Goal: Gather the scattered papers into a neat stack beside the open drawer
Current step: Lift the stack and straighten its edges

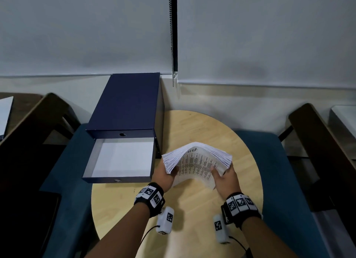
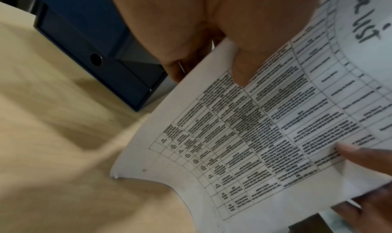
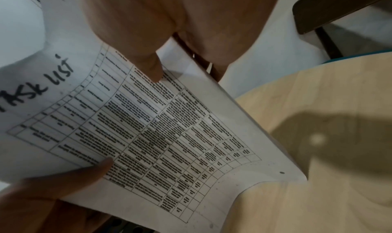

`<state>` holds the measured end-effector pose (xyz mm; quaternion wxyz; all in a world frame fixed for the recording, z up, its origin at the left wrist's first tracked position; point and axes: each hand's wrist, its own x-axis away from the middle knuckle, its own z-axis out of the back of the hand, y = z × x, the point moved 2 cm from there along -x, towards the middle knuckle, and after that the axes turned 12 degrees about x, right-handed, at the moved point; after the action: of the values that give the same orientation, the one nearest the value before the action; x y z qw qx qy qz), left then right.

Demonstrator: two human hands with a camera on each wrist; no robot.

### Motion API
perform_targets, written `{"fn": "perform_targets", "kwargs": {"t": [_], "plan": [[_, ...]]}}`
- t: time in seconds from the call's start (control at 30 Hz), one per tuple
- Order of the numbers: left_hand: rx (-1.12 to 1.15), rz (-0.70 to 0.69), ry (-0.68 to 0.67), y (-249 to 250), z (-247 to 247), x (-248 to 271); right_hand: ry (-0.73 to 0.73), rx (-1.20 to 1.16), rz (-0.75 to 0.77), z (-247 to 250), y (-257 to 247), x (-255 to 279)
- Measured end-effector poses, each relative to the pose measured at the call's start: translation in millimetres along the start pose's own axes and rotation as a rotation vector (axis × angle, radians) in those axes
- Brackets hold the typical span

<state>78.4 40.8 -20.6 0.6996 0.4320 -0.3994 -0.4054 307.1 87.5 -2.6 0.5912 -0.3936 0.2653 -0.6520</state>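
A thick stack of papers point(image 1: 196, 161) is bowed upward over the round wooden table point(image 1: 192, 219), just right of the open drawer point(image 1: 119, 157). The top sheet point(image 2: 254, 136) carries a printed table and a handwritten "TASK LIST" point(image 3: 42, 85). My left hand point(image 1: 167, 176) grips the stack's left side, thumb point(image 2: 241, 72) on the top sheet. My right hand point(image 1: 224, 177) grips its right side, thumb point(image 3: 148, 65) on top. The fingers under the stack are hidden. The stack's near edge sits low by the table top. The drawer's white inside is bare.
The navy drawer box point(image 1: 127, 103) stands at the table's back left, against the wall. Blue-cushioned chairs point(image 1: 285, 180) with dark wooden arms flank the table. A blind chain point(image 1: 172, 36) hangs behind. White flat things lie at far left point(image 1: 5, 115) and far right point(image 1: 344, 119).
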Motion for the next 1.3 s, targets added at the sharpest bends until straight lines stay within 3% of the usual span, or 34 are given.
{"fn": "perform_targets", "kwargs": {"t": [0.2,0.33,0.47,0.67,0.8,0.93,1.07,1.3], "plan": [[-0.076,0.01,-0.05,1.9,-0.2,-2.0,0.013,0.061,-0.022,0.3,1.5,-4.1],[0.05,-0.01,-0.085,8.9,4.3,-7.0,0.094,0.062,0.028,13.4,-19.3,-7.2],[0.213,-0.097,-0.17,25.1,12.3,-4.5,0.133,-0.07,0.052,39.1,-53.0,-9.8],[0.217,-0.128,-0.222,19.8,19.4,13.3,0.172,-0.279,0.092,75.2,-94.3,-27.1],[0.34,-0.154,-0.192,27.5,21.6,27.1,0.106,-0.329,0.133,78.4,-99.2,-30.2],[0.532,-0.069,-0.225,22.8,26.8,38.0,-0.062,-0.379,0.048,68.1,-86.7,-18.2],[0.59,-0.038,-0.256,23.7,34.7,41.5,-0.245,-0.428,-0.023,52.2,-63.0,12.4],[0.608,-0.023,-0.281,43.8,41.9,35.8,-0.412,-0.497,-0.123,36.0,-39.3,55.7]]}}
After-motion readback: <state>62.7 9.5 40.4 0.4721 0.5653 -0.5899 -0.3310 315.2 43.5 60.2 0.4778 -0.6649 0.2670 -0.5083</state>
